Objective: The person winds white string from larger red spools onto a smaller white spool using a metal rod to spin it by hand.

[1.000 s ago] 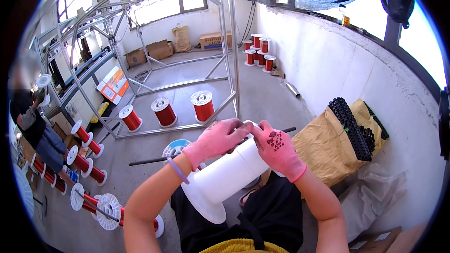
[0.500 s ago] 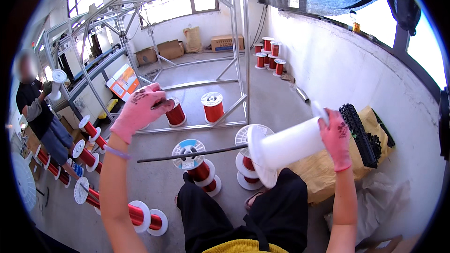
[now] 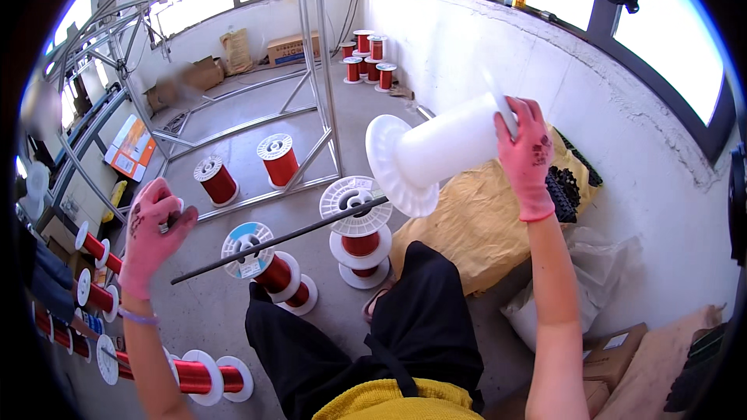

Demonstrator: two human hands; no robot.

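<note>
My right hand [image 3: 529, 152], in a pink glove, grips the far flange of an empty white spool [image 3: 447, 144], tilted in the air. Out of the spool's near flange sticks a thin black rod [image 3: 272, 244], slanting down to the left. My left hand [image 3: 159, 229], also pink-gloved, is raised near the rod's free end, apart from it. Its fingers are curled toward the thumb, with a small pale spot between them that I cannot make out. Under the rod stand a blue-labelled spool of red wire [image 3: 272, 272] and a white-topped spool of red wire [image 3: 360, 245].
Two red wire spools [image 3: 278, 159] stand by a metal frame [image 3: 323, 101]. Several more are stacked by the far wall. A row of wire spools [image 3: 194, 377] lies at lower left. Yellow-brown sacking [image 3: 459, 218] is at right. A person's legs [image 3: 50, 280] show at the left edge.
The view has swung to the right. My left hand has come down from above the rod, and the spool with the rod is now more tilted, its free end lower.
</note>
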